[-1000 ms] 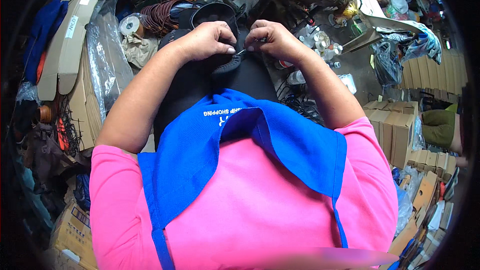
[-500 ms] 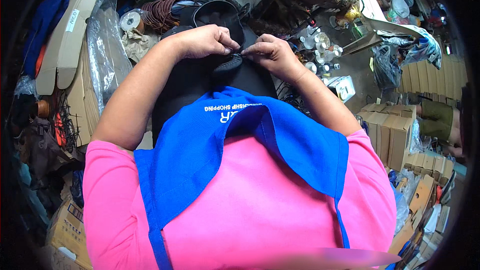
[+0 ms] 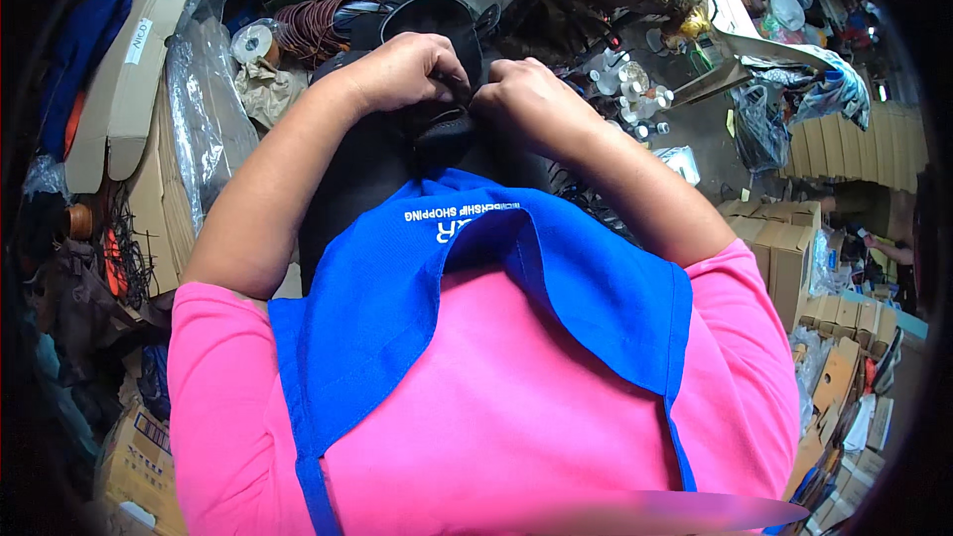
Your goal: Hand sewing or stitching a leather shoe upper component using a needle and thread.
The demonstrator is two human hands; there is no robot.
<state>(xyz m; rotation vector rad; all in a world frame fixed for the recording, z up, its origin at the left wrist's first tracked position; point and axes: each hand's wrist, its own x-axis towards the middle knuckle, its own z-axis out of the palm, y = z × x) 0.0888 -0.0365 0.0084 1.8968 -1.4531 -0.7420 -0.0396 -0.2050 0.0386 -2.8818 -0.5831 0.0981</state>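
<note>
A black piece (image 3: 444,131) with a line of stitching along its edge rests at my lap, against dark clothing. Just beyond its far edge are both of my hands, close together. The left one, my left hand (image 3: 422,69), has its fingers curled down into a pinch over the dark material. My right hand (image 3: 521,94) is closed with its back turned up, its knuckles beside the piece. What lies between the fingertips of either hand is hidden. A round black open-topped container (image 3: 429,18) stands right beyond my left hand.
At the left lie a long cardboard piece (image 3: 119,89), clear plastic sheeting (image 3: 204,99) and a white spool (image 3: 253,44). Coiled brown cord (image 3: 316,28) sits beyond. Several small bottles (image 3: 635,89) stand at the right, near stacked cardboard boxes (image 3: 779,248). Another person's arm (image 3: 888,246) shows far right.
My right hand has rolled over, hiding fingers that were pinched by the stitched edge. My left hand has shifted slightly away from me. The other person at far right has moved.
</note>
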